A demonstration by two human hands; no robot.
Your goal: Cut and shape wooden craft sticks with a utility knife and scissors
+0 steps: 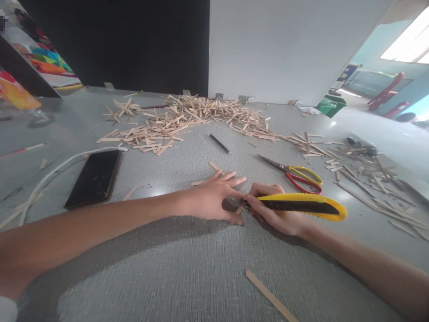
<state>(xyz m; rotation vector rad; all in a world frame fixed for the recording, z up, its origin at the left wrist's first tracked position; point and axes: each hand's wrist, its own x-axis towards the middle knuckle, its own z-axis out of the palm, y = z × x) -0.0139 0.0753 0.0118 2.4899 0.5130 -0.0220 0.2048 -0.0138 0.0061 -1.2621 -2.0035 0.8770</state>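
Note:
My right hand [275,213] is closed around a yellow and black utility knife [301,205], its blade end pointing left at a small piece of wooden stick [239,209]. My left hand [214,197] rests on the grey table [187,273], thumb and forefinger pinching that small piece while the other fingers spread forward. The two hands meet at the middle of the table.
Red and yellow scissors [295,174] lie just beyond my right hand. A black pen [220,144], a dark phone [94,178] with a white cable [50,176], heaps of wooden sticks [181,118] at the back and right, and one loose stick [270,296] near the front.

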